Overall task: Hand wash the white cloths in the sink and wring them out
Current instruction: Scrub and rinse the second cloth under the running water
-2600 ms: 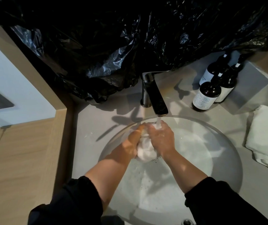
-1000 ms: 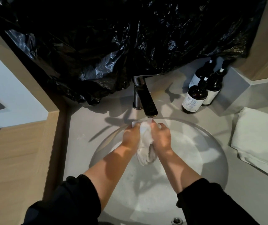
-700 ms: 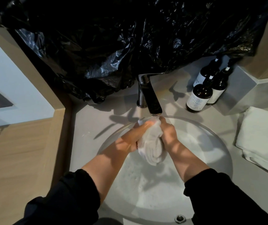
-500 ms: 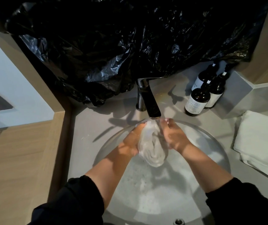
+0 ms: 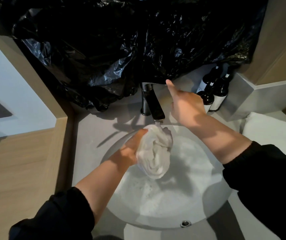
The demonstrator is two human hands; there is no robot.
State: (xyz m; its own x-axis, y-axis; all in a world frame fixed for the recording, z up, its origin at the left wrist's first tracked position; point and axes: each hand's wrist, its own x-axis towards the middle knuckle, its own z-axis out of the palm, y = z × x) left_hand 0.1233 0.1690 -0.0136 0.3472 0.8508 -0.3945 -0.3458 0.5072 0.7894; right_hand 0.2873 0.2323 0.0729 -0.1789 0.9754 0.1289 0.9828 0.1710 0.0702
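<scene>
Head view. Gripping the wet, bunched white cloth [image 5: 154, 156] tight in the left hand [image 5: 130, 151], right under the thin water [image 5: 157, 124] from the dark metal tap [image 5: 154, 104], above the round white sink [image 5: 208, 205]. Holding the right hand [image 5: 185, 104] up, thumb out, next to the tap's flat lever [image 5: 153, 83]; nothing in it, fingers hidden, so cannot tell if curled or straight. Looks like time to shut off the water. Push the lever gently, all the way. Keep the cloth over the sink to catch drips. Then twist with both hands.
</scene>
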